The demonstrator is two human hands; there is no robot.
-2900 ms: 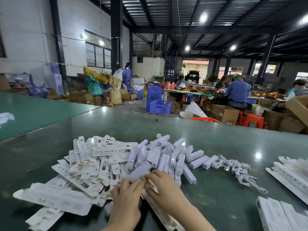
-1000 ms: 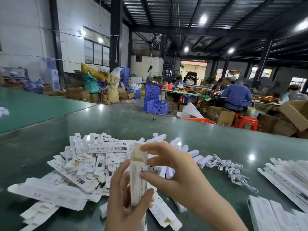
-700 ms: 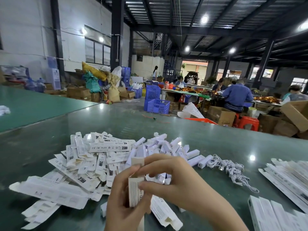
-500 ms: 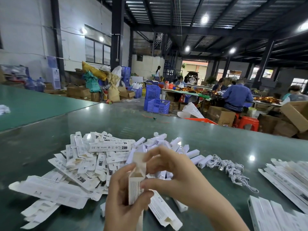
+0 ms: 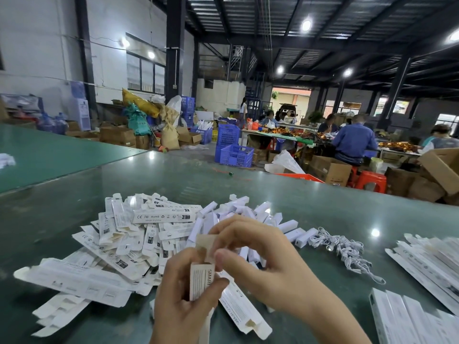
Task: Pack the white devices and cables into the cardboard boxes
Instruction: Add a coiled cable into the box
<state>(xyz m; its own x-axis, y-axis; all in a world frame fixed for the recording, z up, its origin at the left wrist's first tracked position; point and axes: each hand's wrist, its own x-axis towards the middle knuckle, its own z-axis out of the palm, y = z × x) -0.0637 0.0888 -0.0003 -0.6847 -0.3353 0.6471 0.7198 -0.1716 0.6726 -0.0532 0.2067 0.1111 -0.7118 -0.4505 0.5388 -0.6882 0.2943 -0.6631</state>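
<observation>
My left hand [image 5: 183,301] grips a narrow white cardboard box [image 5: 201,279] upright near the table's front edge. My right hand [image 5: 263,259] pinches the box's brown top flap [image 5: 206,242] between thumb and fingers. Behind my hands lies a heap of flat unfolded white boxes [image 5: 119,239]. To its right sits a pile of white devices [image 5: 238,212]. A bundle of white cables [image 5: 345,249] lies further right on the green table [image 5: 323,209].
Stacks of long white boxes [image 5: 427,264] lie at the right edge, with more [image 5: 409,319] at the lower right corner. One closed box [image 5: 243,311] lies under my hands. Beyond the table are blue crates [image 5: 233,150], brown cartons and seated people.
I lifted one box from the heap and stood it upright. My right hand has shifted on the top flap, which stands bent open above the box mouth.
</observation>
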